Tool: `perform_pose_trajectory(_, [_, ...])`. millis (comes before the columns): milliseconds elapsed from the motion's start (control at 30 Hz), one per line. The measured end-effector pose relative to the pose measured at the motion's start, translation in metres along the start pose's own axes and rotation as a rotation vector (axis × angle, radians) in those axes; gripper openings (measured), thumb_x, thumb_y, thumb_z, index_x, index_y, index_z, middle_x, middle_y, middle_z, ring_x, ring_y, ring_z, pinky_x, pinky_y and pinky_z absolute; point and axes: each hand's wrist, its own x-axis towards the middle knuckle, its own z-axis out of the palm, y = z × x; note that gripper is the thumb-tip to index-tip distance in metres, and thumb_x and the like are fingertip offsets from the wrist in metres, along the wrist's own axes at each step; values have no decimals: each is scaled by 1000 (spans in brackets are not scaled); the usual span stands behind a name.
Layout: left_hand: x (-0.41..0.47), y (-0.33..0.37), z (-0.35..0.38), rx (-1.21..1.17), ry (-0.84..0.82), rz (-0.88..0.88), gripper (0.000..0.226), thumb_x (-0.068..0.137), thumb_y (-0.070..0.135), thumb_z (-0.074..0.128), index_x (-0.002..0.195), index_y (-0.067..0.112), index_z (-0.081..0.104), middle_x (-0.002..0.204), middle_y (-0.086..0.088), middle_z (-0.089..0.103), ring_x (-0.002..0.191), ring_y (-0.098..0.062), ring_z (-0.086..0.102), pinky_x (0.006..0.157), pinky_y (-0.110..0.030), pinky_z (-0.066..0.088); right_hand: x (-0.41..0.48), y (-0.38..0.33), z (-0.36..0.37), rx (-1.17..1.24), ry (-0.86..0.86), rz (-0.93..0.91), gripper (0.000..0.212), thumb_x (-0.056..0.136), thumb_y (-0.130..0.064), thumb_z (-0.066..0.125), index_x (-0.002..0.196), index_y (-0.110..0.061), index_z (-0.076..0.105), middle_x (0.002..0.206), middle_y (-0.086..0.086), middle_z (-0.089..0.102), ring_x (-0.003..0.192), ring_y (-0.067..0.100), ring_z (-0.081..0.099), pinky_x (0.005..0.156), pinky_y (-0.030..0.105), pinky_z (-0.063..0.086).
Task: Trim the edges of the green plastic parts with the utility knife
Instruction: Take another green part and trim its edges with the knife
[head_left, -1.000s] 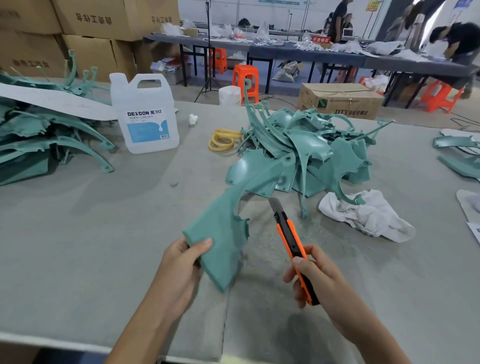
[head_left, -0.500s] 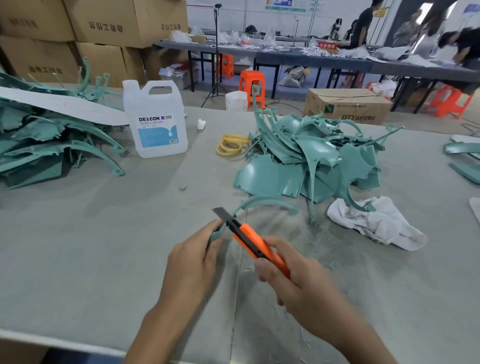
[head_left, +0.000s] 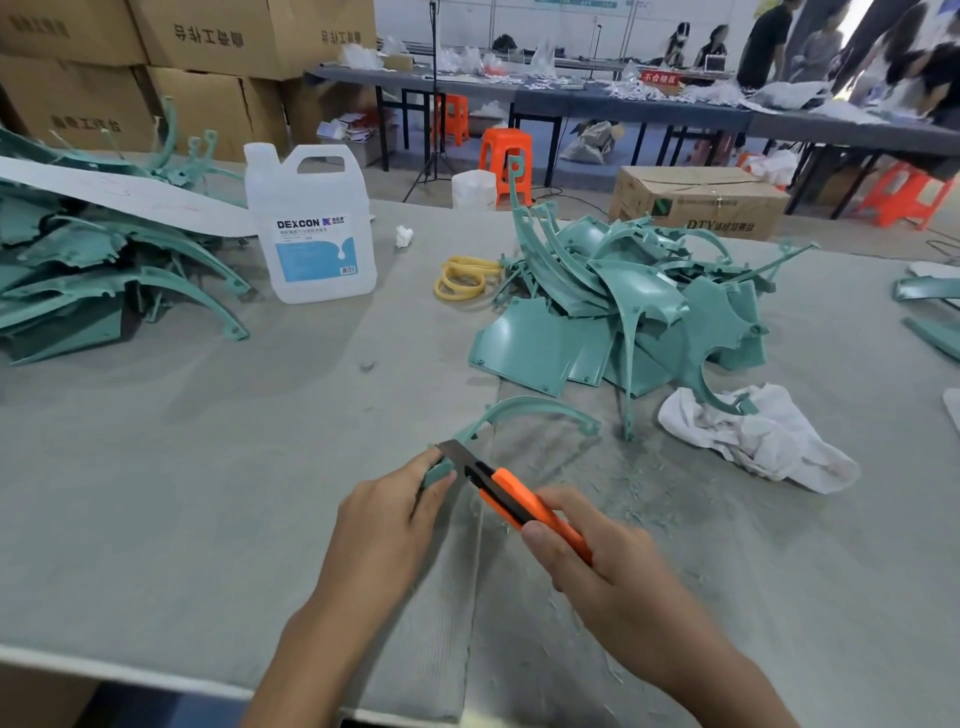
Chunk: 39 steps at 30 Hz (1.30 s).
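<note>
At the far left a stack of green plastic parts (head_left: 104, 270) lies on the worktop (head_left: 182, 493), with a white jug (head_left: 311, 228) just beside it; neither bears on the cut. Nearer the middle the left hand (head_left: 384, 525) has its grip clamped on the near end of a curved green part (head_left: 535, 404); the arc runs away to the right and its far tip appears to rest on the worktop. The thumb sits right by the blade, so it is best tucked behind the cutting line. The utility knife (head_left: 522, 505) lays its blade against the part's edge just above that thumb; the right hand (head_left: 602, 577) has its grip closed round the orange handle. To trim well, I judge, hold the blade at a shallow angle; draw it along the edge in light strokes away from the holding fingers; brace the part so it cannot flex. Further right, beyond scattered shavings (head_left: 654, 483), lie a heap of green parts (head_left: 623, 312) and a white rag (head_left: 753, 441); much work seems left.
</note>
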Motion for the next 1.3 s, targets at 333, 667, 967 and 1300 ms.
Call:
perform_pose_trajectory(333, [-3,-1,6,26,70,49,34,100,30,59,133,28,66,98,-1,78,86,-27,68,70,-34,45,63,29,-7,-215,219,156,28,103,-55,41,114,-38,61,62,-5,59,58,13,59,57,38,49])
perform_pose_trajectory(667, [-5,-5,10,48,124,75,33,98,27,62,130,30,67,76,-1,72,67,-20,62,57,-24,30,61,43,-28,-277,183,297,24,104,-55,37,107,-34,47,83,-5,72,84,27,67,79,44,54])
perform_pose_trajectory(967, [-9,-3,8,55,115,117,38,94,18,68,129,33,66,75,12,70,69,-19,59,51,-15,32,18,-15,-16,-232,-10,77,21,104,-50,41,105,-33,53,73,0,65,62,16,60,64,44,52])
perform_pose_trajectory(1300, [-17,6,15,106,64,61,39,95,16,67,134,21,65,115,-1,75,91,-30,70,70,-36,49,83,39,-40,-484,81,192,25,106,-49,39,108,-30,55,74,-2,62,62,16,60,58,33,50])
